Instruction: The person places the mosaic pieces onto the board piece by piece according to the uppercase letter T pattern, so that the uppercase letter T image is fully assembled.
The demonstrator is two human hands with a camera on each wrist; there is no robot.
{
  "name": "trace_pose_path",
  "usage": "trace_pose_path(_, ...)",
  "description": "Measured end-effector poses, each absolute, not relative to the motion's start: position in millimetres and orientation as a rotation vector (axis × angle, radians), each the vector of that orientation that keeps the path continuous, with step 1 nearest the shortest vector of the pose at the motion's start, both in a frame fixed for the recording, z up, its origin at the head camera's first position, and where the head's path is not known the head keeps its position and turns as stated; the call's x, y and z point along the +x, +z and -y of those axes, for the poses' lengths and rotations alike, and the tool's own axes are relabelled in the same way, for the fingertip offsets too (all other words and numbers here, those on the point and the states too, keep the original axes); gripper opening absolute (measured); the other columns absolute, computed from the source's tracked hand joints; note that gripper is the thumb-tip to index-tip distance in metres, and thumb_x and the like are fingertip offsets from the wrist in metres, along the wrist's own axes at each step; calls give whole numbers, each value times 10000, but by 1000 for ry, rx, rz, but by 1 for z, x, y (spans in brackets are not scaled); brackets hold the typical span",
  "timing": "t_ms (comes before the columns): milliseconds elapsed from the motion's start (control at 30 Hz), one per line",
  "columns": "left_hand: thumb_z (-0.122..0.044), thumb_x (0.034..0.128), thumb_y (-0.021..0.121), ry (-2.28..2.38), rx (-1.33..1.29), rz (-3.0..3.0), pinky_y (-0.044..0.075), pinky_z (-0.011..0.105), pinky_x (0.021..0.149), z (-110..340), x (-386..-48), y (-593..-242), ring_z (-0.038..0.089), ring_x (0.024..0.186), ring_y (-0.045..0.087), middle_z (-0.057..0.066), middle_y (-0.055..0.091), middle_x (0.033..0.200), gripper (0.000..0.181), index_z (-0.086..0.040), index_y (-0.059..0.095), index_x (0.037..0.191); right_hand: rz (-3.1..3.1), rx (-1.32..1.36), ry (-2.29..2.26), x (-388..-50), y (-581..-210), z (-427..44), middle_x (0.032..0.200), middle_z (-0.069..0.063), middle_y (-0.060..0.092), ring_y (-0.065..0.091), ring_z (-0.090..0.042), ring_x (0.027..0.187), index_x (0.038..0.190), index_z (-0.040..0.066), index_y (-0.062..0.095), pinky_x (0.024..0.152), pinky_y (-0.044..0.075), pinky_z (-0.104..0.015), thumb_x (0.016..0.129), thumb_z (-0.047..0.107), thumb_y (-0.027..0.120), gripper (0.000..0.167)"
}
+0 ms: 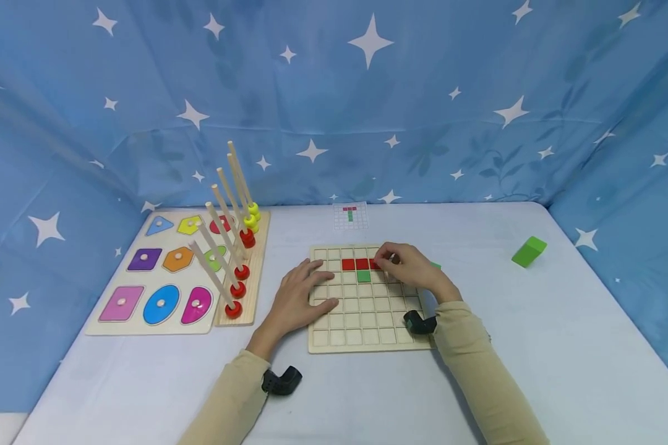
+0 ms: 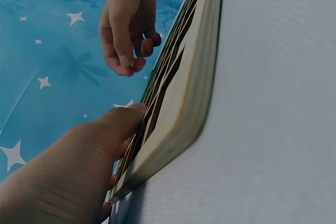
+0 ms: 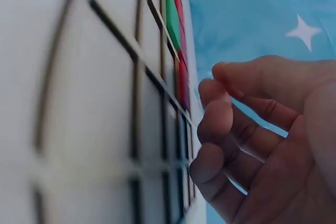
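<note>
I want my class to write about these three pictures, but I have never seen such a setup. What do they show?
There is no machine, just a person's bare left hand and right hand. The wide picture comes from a camera on the head; the others come from wrist cameras, looking close across the wooden board.

That board, divided into square compartments, lies on the white table. Red tiles and a green tile sit in it. Beyond it is a patterned card. To the left are a shape puzzle and a peg stand with rings; to the right, a green block.

The left hand rests on the board's left side. The right hand is at the right end of the red tiles, with nothing visibly held.
</note>
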State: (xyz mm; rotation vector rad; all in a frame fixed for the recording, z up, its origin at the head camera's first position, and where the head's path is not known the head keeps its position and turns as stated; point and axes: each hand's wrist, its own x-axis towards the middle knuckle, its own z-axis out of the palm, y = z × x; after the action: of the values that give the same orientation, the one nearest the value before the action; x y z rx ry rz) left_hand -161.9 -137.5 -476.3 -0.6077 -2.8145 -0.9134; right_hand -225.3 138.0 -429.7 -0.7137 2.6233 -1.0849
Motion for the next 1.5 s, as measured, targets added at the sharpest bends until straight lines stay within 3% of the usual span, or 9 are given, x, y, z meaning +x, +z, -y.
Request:
trace_pose_path(367,-505,829,644,-891,-623,2817,235,539,1129,131,-159,-479,312,1428,269,39,408,1484,503,-254,592,1262,-2822,-577,-919,-211,-432,-214,922,-88,602,495,-158,673,1060,61,610,557,426,-273,946,159,567,156)
trace_pose_path(533,-504,822,654,-877,-588,2813,237,534,1130,135,-157,-478,307,1427,272,39,415,1477,484,-252,606,1232,-2836,-554,-868,-207,-435,-233,958,-109,574,488,-139,686,1149,36,589,576,425,-257,920,148,605,255)
trace_pose_path(933,-448,832,674,-933,-539,2779,253,542,1121,133,-158,-476,306,1414,295,61,445,1443,417,-229,640,1185,-2822,-511,-819,-214,-434,-242,962,-99,563,487,-156,733,1107,42,621,625,427,-267,841,149,704,299)
trace_pose_path(1500,-434,835,675,-927,-533,2763,257,543,1118,132,-163,-477,306,1410,307,70,457,1434,405,-225,641,1179,-2871,-437,-888,-218,-432,-238,951,-115,599,506,-152,679,1107,29,610,541,426,-249,888,178,623,265)
